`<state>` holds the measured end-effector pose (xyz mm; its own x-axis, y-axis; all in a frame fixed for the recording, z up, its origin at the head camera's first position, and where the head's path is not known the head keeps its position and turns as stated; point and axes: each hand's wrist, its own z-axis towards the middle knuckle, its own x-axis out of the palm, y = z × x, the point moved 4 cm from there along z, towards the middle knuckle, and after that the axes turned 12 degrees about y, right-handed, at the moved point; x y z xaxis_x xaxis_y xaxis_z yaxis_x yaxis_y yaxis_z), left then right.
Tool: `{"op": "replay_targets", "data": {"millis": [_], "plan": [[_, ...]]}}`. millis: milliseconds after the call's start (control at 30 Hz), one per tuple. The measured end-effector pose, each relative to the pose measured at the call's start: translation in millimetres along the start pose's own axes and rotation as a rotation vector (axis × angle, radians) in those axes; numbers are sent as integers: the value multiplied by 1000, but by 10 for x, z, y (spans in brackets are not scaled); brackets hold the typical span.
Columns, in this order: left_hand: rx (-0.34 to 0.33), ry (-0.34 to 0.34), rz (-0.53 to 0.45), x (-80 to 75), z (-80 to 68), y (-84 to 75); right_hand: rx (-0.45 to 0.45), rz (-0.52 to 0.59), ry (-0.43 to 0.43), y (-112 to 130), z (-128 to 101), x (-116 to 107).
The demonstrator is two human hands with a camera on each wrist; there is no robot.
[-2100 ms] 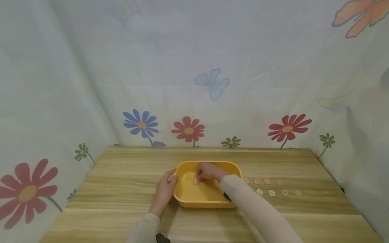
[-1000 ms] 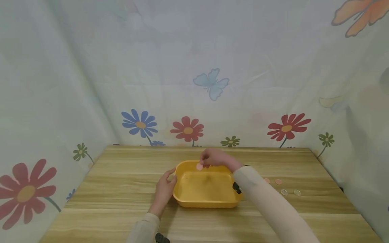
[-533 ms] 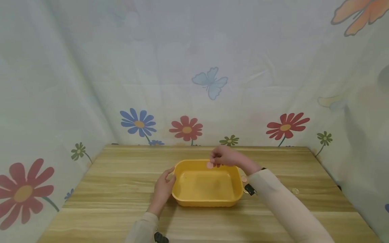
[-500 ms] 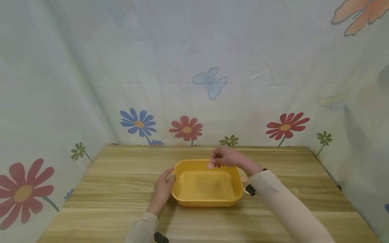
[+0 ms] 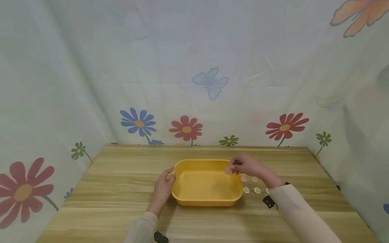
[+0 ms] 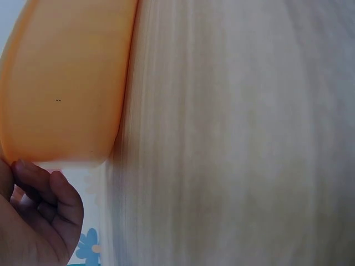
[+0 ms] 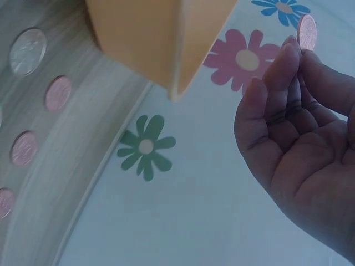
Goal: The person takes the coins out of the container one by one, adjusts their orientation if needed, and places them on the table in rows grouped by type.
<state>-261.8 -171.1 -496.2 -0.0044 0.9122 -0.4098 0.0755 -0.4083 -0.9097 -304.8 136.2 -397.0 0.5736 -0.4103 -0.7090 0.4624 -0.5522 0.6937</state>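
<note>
Right hand [image 5: 243,164] raised just over the right rim of the yellow tray [image 5: 206,200], thumb and fingertips pinching a copper coin [image 5: 228,171] on edge; same coin [image 7: 307,31] seen in the wrist view gripped at the fingertips [image 7: 288,55], palm half open below. Left hand [image 5: 164,187] against the tray's left end, fingers curled round its rim, thumb near the top edge; in the left wrist view only curled fingers [image 6: 52,197] beside the tray wall [image 6: 66,83], so contact there hard to judge, probably touching. Tray flat on the wooden table [image 5: 121,175], centred. Right of the tray, a row of copper coins [image 5: 254,179] and a nearer row of silver coins [image 5: 257,190], partly hidden behind the right sleeve [image 5: 299,216]. Flower-printed curtain [image 5: 186,129] behind.
</note>
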Motion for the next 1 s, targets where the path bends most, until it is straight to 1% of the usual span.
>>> {"op": "replay_targets", "data": {"millis": [133, 433, 733, 933, 1000], "plan": [[-4, 4, -2, 13, 9, -1, 28, 30, -7, -105, -134, -18], [-3, 12, 6, 53, 16, 13, 133, 61, -14, -398, -495, -111], [-1, 10, 16, 27, 23, -14, 235, -15, -96, -698, -865, -266], [-2, 10, 10, 29, 25, 0, 319, -53, -153, -923, -1073, -328], [-4, 9, 9, 28, 21, 3, 330, -64, -164, -988, -1130, -350]]}}
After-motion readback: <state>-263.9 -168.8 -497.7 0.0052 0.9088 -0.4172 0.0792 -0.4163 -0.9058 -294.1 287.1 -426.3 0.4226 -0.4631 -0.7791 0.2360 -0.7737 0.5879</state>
